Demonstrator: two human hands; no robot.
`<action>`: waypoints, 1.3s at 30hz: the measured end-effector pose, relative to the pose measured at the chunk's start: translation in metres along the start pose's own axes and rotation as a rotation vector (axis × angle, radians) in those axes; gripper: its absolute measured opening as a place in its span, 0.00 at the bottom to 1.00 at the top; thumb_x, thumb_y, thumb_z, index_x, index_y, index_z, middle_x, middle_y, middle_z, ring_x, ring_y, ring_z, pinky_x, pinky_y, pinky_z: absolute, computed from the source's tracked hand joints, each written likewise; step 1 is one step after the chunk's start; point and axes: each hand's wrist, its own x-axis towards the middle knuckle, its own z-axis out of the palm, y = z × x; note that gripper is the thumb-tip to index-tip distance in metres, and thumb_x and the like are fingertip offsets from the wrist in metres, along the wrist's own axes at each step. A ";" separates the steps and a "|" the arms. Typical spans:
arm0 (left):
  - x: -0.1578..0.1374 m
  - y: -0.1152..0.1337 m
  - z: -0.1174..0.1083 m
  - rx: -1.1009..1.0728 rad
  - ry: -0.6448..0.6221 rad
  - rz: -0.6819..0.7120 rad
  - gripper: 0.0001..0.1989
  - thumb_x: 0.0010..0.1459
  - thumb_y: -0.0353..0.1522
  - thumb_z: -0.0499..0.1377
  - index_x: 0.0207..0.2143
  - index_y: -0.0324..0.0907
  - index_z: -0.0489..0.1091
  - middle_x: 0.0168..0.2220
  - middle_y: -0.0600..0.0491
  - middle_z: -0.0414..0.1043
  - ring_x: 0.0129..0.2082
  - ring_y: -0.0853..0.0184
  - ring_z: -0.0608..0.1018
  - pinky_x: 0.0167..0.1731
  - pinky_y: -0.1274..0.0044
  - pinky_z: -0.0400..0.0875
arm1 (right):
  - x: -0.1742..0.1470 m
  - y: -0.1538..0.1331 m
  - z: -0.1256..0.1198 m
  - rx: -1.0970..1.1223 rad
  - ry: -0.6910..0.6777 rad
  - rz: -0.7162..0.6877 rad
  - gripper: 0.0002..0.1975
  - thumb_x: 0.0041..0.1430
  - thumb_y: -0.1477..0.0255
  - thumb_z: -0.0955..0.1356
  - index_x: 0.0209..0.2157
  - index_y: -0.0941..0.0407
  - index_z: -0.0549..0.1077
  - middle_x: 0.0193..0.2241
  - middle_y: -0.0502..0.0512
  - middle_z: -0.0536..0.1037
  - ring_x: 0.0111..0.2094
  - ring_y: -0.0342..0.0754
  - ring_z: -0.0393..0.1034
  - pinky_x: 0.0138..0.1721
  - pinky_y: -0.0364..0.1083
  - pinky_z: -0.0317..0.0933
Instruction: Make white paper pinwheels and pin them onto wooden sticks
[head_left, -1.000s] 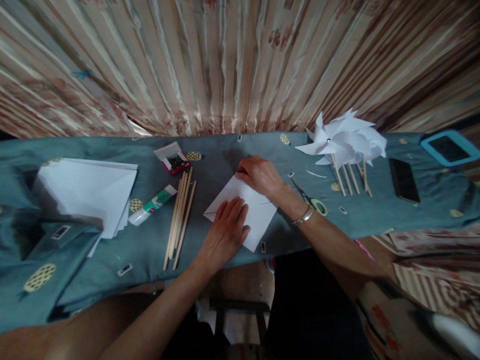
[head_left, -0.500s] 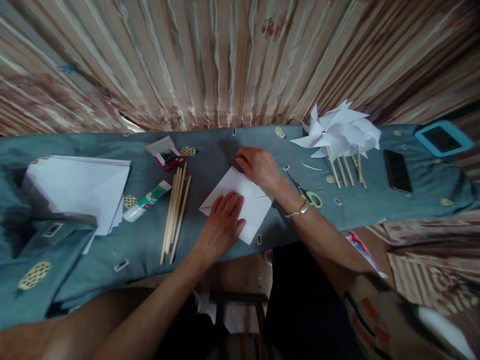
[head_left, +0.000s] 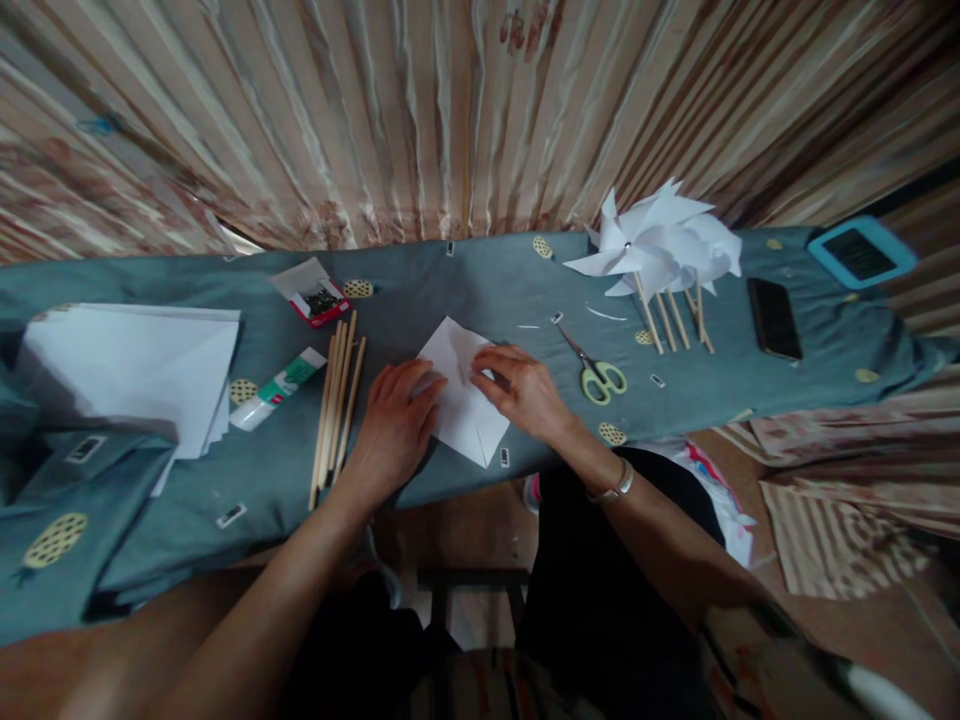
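Observation:
In front of me a square white sheet of paper (head_left: 466, 420), with cut or crease lines at its corners, lies turned like a diamond on the cloth. My left hand (head_left: 394, 415) grips its left corner, fingers bent and thumb over the paper. At the right corner, my right hand (head_left: 521, 388) has thumb and fingertips closed on the paper's edge. Scissors (head_left: 592, 372) with light green handles lie to the right of that hand. Left of my left hand are several wooden sticks (head_left: 335, 400).
Paper pinwheels (head_left: 660, 240) on sticks, a phone (head_left: 774, 318) and a blue-framed device (head_left: 861, 252) lie on the right. To the left are a small red-and-white box (head_left: 319, 300) of dark pieces, a glue tube (head_left: 277, 388) and a paper stack (head_left: 142, 370). A curtain (head_left: 420, 120) hangs behind.
My hands have shifted from lying across the paper to its left and right corners. The paper has turned a little, and the scissors beside my right arm now show fully.

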 end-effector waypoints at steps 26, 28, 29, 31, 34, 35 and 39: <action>-0.057 -0.078 -0.078 0.100 0.175 -0.480 0.17 0.59 0.39 0.58 0.50 0.45 0.71 0.45 0.49 0.72 0.54 0.46 0.71 0.55 0.53 0.65 | 0.012 0.001 0.002 0.034 0.073 0.157 0.09 0.62 0.67 0.68 0.37 0.57 0.78 0.33 0.55 0.80 0.32 0.47 0.71 0.38 0.47 0.64; -0.058 -0.078 -0.077 0.128 0.164 -0.493 0.18 0.60 0.42 0.56 0.50 0.46 0.72 0.42 0.48 0.73 0.53 0.45 0.72 0.54 0.53 0.66 | 0.015 -0.001 -0.002 0.075 0.099 0.208 0.10 0.61 0.67 0.68 0.38 0.57 0.78 0.32 0.54 0.80 0.30 0.46 0.71 0.36 0.46 0.64; -0.058 -0.079 -0.078 0.145 0.159 -0.493 0.19 0.60 0.43 0.54 0.51 0.47 0.72 0.41 0.47 0.74 0.53 0.44 0.72 0.53 0.54 0.66 | 0.016 -0.002 -0.004 0.092 0.112 0.222 0.10 0.60 0.67 0.68 0.38 0.57 0.79 0.31 0.54 0.81 0.29 0.45 0.72 0.35 0.45 0.64; -0.056 -0.078 -0.080 0.163 0.164 -0.491 0.21 0.62 0.44 0.52 0.52 0.47 0.72 0.42 0.46 0.74 0.53 0.44 0.72 0.52 0.55 0.66 | 0.019 -0.003 -0.006 0.125 0.142 0.238 0.09 0.60 0.68 0.68 0.38 0.57 0.79 0.30 0.54 0.81 0.29 0.45 0.72 0.34 0.45 0.64; -0.051 -0.071 -0.082 0.119 0.258 -0.523 0.21 0.61 0.43 0.55 0.53 0.46 0.72 0.44 0.49 0.75 0.49 0.49 0.76 0.48 0.59 0.69 | 0.021 -0.006 -0.004 0.230 0.181 0.246 0.09 0.59 0.68 0.68 0.37 0.57 0.79 0.31 0.54 0.81 0.30 0.46 0.72 0.35 0.46 0.65; -0.048 -0.066 -0.082 0.067 0.296 -0.533 0.21 0.60 0.42 0.57 0.53 0.46 0.72 0.44 0.50 0.76 0.47 0.52 0.77 0.47 0.61 0.70 | 0.022 -0.009 -0.002 0.302 0.180 0.248 0.08 0.59 0.68 0.68 0.36 0.56 0.79 0.32 0.54 0.81 0.31 0.46 0.73 0.36 0.46 0.65; -0.030 -0.034 -0.068 -0.410 0.358 -0.522 0.19 0.56 0.41 0.62 0.48 0.42 0.75 0.42 0.51 0.77 0.40 0.62 0.78 0.43 0.68 0.74 | 0.023 -0.025 0.009 0.788 0.042 0.271 0.12 0.54 0.63 0.72 0.38 0.54 0.79 0.37 0.53 0.82 0.35 0.44 0.74 0.38 0.45 0.67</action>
